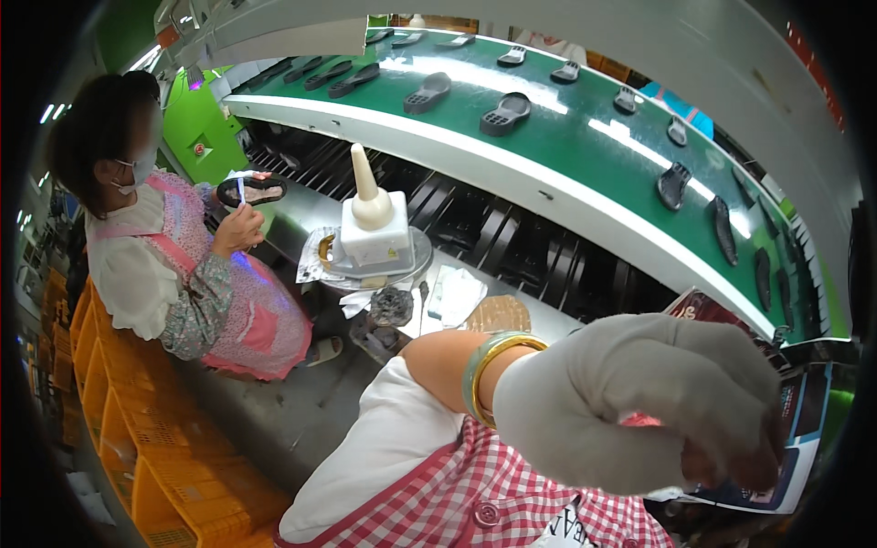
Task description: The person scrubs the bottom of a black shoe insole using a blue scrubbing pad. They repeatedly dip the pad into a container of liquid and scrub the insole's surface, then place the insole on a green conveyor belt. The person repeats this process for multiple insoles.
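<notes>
My left hand (639,402) fills the lower right of the head view in a pale grey glove, with green and gold bangles (484,374) on the wrist. Its fingers curl tightly downward; whether anything sits inside them is hidden. It hovers over a glossy printed sheet (808,411) at the right edge. My forearm crosses in front of my red-checked apron (457,502). My right hand is out of view.
A green conveyor belt (566,137) carries several black shoe soles (505,114) along the back. A white glue bottle (373,219) with a cone nozzle stands on a round metal tray. At left, a co-worker in a pink apron (247,310) brushes a sole (251,190). Orange crates (164,457) line the floor.
</notes>
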`<action>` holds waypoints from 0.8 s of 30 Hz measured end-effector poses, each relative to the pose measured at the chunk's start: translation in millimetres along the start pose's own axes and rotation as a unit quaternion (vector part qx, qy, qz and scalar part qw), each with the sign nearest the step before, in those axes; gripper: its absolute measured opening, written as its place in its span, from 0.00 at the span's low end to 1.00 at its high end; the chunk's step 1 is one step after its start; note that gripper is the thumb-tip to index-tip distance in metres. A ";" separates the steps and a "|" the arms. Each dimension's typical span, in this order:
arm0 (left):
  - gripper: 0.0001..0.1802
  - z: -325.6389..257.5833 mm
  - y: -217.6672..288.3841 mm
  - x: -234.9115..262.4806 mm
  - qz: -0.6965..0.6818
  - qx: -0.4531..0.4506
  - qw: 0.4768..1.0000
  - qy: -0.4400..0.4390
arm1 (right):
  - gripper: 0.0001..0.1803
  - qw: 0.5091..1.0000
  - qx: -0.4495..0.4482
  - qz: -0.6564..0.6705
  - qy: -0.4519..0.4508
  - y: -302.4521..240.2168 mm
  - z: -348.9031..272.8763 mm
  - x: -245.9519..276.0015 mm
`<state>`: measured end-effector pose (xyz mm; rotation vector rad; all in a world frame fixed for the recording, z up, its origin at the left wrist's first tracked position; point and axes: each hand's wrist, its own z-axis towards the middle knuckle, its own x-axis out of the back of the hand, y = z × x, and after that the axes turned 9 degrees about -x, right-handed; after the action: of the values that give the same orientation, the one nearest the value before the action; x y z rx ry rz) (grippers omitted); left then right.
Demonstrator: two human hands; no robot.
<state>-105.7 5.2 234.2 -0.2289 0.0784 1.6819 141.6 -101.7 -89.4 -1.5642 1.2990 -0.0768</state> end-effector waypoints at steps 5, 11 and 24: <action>0.10 9.4 -5.0 -15.5 -0.045 -0.056 0.997 0.018 | 0.15 1.000 -0.005 0.002 0.005 -1.4 -0.6 6.6; 0.13 3.2 -8.5 -22.3 -0.093 0.001 0.996 -0.009 | 0.15 1.000 -0.016 0.001 0.002 0.8 1.4 9.9; 0.18 0.5 -32.5 -53.1 -0.281 0.109 0.953 -0.034 | 0.15 1.000 -0.021 -0.003 -0.003 1.4 5.0 14.3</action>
<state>-68.0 -42.4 247.8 -0.0185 0.1319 1.1001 149.6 -108.9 -100.2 -1.6029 1.2987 -0.0500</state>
